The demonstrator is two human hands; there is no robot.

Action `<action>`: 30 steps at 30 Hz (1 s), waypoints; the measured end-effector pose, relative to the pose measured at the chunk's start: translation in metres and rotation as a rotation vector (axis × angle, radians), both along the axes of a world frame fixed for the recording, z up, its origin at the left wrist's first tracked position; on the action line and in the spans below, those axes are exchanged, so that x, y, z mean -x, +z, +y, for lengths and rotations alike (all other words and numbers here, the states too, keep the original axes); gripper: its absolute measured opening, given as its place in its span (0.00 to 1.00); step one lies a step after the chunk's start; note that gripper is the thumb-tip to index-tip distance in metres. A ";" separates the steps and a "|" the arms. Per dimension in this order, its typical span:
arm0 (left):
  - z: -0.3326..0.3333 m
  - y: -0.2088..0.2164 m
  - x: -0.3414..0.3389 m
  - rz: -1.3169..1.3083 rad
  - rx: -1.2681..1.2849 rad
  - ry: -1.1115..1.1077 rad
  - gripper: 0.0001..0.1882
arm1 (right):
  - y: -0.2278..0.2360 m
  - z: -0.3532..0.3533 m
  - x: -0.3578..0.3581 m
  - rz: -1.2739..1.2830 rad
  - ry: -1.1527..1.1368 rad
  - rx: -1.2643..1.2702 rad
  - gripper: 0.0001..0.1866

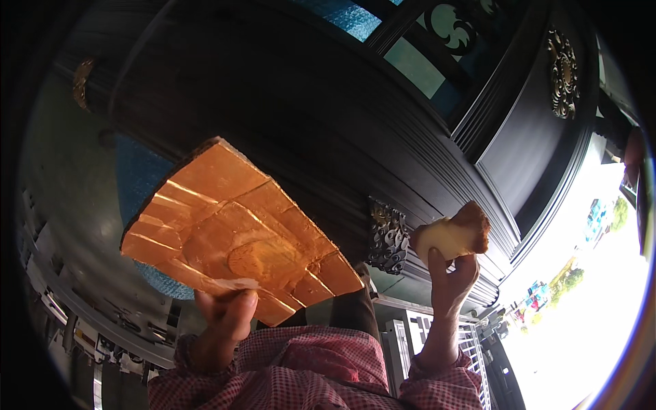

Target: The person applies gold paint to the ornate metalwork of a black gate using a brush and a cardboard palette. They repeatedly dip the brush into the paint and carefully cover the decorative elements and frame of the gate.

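Note:
My left hand (231,316) grips the lower edge of a flat board (205,205) coated in shiny copper-gold paint, with its thumb on top. The board is tilted, and a thicker round patch of paint shows near its middle. In my right hand (454,280) is a pale yellow sponge (443,236), pinched between thumb and fingers, its far end stained golden brown. Close to the left of the sponge is a carved scroll ornament (388,234) with silvery highlights on black wood. Whether the sponge touches the wood behind it I cannot tell.
A large black wooden piece (287,102) with grooved mouldings spans the view ahead. It carries a gilded ornament (564,72) at upper right and a gold curved piece (83,83) at far left. Blue wrapping (140,174) lies behind the board. Bright daylight comes in at right.

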State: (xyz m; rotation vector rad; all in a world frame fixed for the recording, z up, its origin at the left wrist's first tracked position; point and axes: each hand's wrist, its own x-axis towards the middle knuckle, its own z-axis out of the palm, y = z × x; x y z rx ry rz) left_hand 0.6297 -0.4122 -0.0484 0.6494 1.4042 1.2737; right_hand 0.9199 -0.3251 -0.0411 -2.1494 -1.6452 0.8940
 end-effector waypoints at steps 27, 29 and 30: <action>-0.006 0.002 -0.011 0.040 0.008 0.000 0.41 | 0.002 0.023 0.008 0.067 -0.030 0.217 0.09; -0.007 0.003 -0.014 0.054 0.021 0.030 0.41 | 0.003 0.024 0.008 0.101 -0.009 0.195 0.11; -0.008 0.004 -0.015 0.047 0.027 0.030 0.41 | -0.002 0.026 0.011 0.121 0.008 0.179 0.11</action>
